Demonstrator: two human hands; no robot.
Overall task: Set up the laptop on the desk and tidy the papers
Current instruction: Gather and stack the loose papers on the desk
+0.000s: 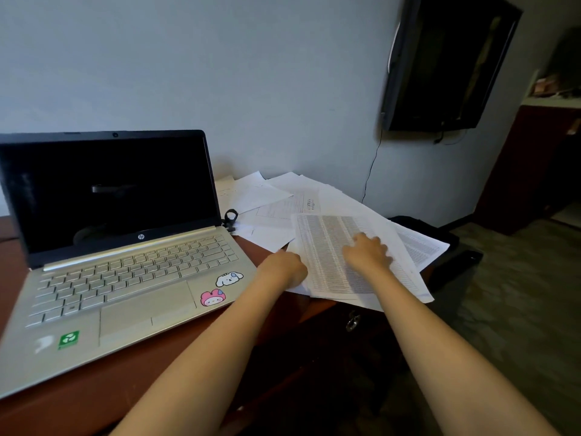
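The left hand gripped the papers at their left edge, the right hand pressed fingers down on top, and the sheets overhung the desk corner beside the laptop.

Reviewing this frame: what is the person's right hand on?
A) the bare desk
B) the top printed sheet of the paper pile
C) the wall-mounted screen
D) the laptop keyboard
B: the right hand rests on the white sheet of densely printed tables, right of the open silver laptop.
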